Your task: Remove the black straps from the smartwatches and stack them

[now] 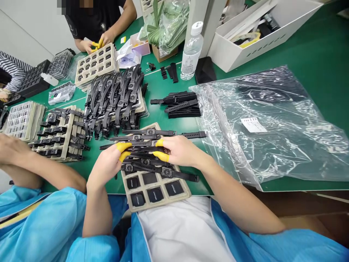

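Observation:
Yellow finger cots cover fingertips on both hands. My left hand [109,162] pinches the left part of a black watch strap over the beige tray [160,202]. Opposite it, my right hand [181,151] has its thumb and finger around the right part of that watch, whose body is partly hidden. Several strapped watches [167,171] lie across the upper tray, backs up. Square black watch bodies without straps [155,194] sit in the lower compartments. Loose black straps [182,103] are stacked beyond my right hand.
Piled watches [117,98] stand at the back left, near another watch tray [64,136]. A clear plastic bag [272,134] covers the right side. Behind are a bottle [191,54], a white box [245,47] and a phone-like black slab [205,71]. Co-workers' arms [49,163] are at left and across.

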Available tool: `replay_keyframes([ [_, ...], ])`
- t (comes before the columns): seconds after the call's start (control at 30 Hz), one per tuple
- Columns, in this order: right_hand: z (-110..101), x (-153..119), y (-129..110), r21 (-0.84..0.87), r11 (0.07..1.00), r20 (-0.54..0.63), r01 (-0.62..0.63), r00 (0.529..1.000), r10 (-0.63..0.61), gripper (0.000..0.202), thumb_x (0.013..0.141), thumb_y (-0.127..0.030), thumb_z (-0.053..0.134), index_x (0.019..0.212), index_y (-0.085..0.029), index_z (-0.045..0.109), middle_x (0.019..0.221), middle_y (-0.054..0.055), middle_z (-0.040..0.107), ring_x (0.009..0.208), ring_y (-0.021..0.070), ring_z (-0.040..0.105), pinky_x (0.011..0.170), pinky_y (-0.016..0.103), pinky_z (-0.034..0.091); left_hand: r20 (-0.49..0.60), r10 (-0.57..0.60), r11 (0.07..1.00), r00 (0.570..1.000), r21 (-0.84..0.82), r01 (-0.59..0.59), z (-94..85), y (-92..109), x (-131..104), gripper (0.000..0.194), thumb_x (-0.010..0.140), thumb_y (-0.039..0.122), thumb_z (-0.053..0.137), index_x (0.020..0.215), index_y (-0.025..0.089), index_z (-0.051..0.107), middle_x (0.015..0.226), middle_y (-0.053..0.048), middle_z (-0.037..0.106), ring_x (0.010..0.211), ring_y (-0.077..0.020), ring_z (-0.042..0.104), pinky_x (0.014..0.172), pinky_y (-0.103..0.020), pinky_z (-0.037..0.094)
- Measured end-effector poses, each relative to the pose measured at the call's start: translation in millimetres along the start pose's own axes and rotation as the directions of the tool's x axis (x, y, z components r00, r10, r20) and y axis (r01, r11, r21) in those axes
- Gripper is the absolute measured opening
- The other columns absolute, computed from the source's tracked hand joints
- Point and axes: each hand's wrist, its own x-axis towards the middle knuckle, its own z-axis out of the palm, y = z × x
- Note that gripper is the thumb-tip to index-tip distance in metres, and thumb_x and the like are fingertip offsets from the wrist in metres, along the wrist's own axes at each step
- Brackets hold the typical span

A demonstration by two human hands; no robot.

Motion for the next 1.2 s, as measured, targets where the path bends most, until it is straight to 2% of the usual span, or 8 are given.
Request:
replay_keyframes([
  [0.1, 2.2, -2.1, -6.1, -0.077, 0.996, 0.064, 0.038, 0.997, -0.033, 0.027, 0.099, -0.034, 0.058, 0.089, -0.016, 0.075, 0.087, 0.007, 0.070, 0.069, 0.0165, 0.057, 0.060, 0.029, 0.028, 0.013, -0.052, 0.998, 0.999, 0.036, 0.051, 11.2, -9.1, -19.3, 0.030, 0.097, 0.017, 0.048, 0.114, 0.019, 0.073, 0.102, -0.010, 0.076, 0.094, -0.0259, 0.072, 0.082, -0.038, 0.062],
  [0.2, 1.9, -7.3, -18.0, -0.084, 0.994, 0.208, 0.074, 0.977, -0.056, 0.031, 0.099, -0.029, 0.054, 0.077, -0.017, 0.072, 0.084, 0.006, 0.069, 0.063, 0.0147, 0.053, 0.058, 0.030, 0.025, 0.070, -0.124, 0.984, 0.990, -0.117, 0.132, 20.1, -10.7, -41.7, 0.025, 0.099, 0.019, 0.049, 0.112, 0.021, 0.070, 0.100, -0.008, 0.077, 0.088, -0.0231, 0.073, 0.078, -0.035, 0.061],
  [0.4, 2.6, -21.7, -39.8, -0.055, 0.992, 0.568, 0.117, 0.821, -0.065, 0.011, 0.092, -0.018, 0.059, 0.086, -0.019, 0.069, 0.073, 0.004, 0.070, 0.060, 0.0177, 0.058, 0.056, 0.031, 0.025, 0.307, -0.049, 0.930, 0.951, -0.333, 0.156, 36.3, 16.5, -68.1, 0.018, 0.102, 0.021, 0.050, 0.108, 0.022, 0.066, 0.102, -0.004, 0.074, 0.090, -0.0187, 0.072, 0.078, -0.029, 0.059],
  [0.67, 7.3, -24.3, -32.8, -0.196, 0.980, 0.662, 0.033, 0.742, 0.107, 0.006, 0.085, -0.025, 0.072, 0.085, -0.019, 0.071, 0.076, 0.007, 0.073, 0.063, 0.0218, 0.064, 0.054, 0.030, 0.025, 0.188, -0.049, 0.994, 0.981, -0.086, 0.066, 63.2, 35.1, -65.0, 0.021, 0.101, 0.020, 0.055, 0.116, 0.022, 0.070, 0.108, -0.009, 0.063, 0.094, -0.0225, 0.064, 0.084, -0.037, 0.058],
  [0.77, 2.1, -21.8, -31.1, -0.165, 0.986, 0.627, 0.012, 0.773, 0.095, 0.011, 0.088, -0.025, 0.071, 0.080, -0.020, 0.067, 0.075, 0.005, 0.070, 0.061, 0.0190, 0.060, 0.056, 0.030, 0.027, -0.022, -0.105, 0.987, 0.994, -0.121, 0.101, 62.4, 35.2, -65.4, 0.021, 0.098, 0.031, 0.066, 0.117, 0.021, 0.066, 0.122, -0.013, 0.061, 0.111, -0.0280, 0.061, 0.096, -0.046, 0.056],
  [0.93, 10.1, -20.3, -34.3, 0.146, 0.982, 0.317, 0.116, 0.935, -0.157, 0.027, 0.098, -0.039, 0.064, 0.080, -0.020, 0.061, 0.071, 0.000, 0.062, 0.057, 0.0139, 0.048, 0.055, 0.029, 0.028, -0.263, -0.084, 0.889, 0.961, -0.456, -0.047, 61.4, 52.9, -57.5, 0.013, 0.102, 0.035, 0.060, 0.103, 0.022, 0.064, 0.113, -0.008, 0.065, 0.102, -0.0203, 0.065, 0.089, -0.036, 0.058],
  [1.07, 29.3, -21.6, -40.7, 0.300, 0.903, 0.076, 0.307, 0.936, -0.344, 0.034, 0.103, -0.045, 0.056, 0.080, -0.021, 0.059, 0.069, 0.000, 0.058, 0.058, 0.0136, 0.045, 0.056, 0.028, 0.030, -0.299, -0.051, 0.792, 0.953, -0.594, -0.144, 71.6, 71.1, -43.8, 0.020, 0.104, 0.036, 0.057, 0.096, 0.021, 0.067, 0.106, -0.009, 0.067, 0.096, -0.0199, 0.065, 0.082, -0.034, 0.057],
  [1.2, 35.5, -20.8, -41.8, 0.271, 0.905, 0.061, 0.327, 0.933, -0.355, 0.036, 0.105, -0.038, 0.051, 0.074, -0.021, 0.056, 0.069, 0.001, 0.056, 0.059, 0.0143, 0.044, 0.057, 0.029, 0.029, -0.312, -0.048, 0.700, 0.949, -0.688, -0.191, 80.9, 77.8, -34.3, 0.026, 0.104, 0.040, 0.056, 0.094, 0.020, 0.067, 0.102, -0.009, 0.068, 0.092, -0.0199, 0.065, 0.079, -0.034, 0.057],
])
